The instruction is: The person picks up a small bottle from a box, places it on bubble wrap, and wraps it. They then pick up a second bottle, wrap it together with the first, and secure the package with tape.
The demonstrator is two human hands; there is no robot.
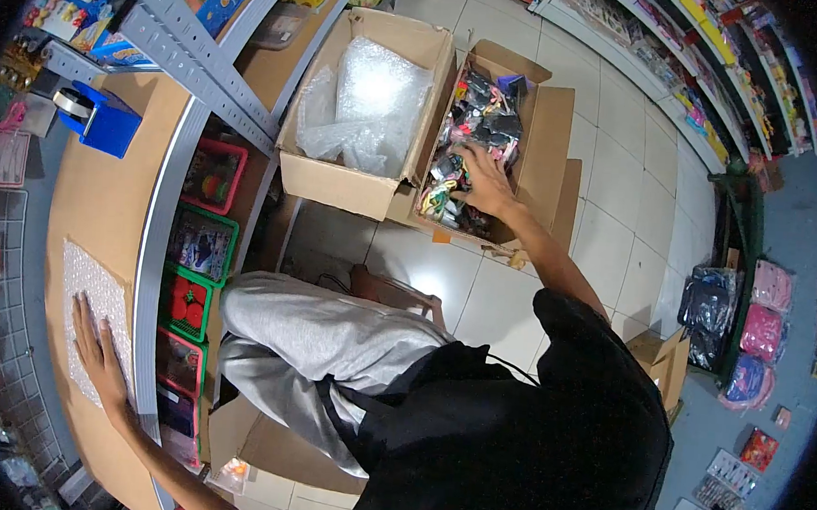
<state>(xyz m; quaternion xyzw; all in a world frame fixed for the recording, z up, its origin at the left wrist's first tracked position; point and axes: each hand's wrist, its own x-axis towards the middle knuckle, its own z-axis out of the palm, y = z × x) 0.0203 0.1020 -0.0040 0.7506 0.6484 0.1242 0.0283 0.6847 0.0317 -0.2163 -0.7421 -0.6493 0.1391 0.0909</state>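
Blue tape dispenser (111, 126) stands beyond the bubble wrap (87, 275) under the left hand (99, 358).

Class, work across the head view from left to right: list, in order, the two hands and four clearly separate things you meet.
Left hand → top red basket → carton of bubble wrap → right hand → dark packs → pink packs.
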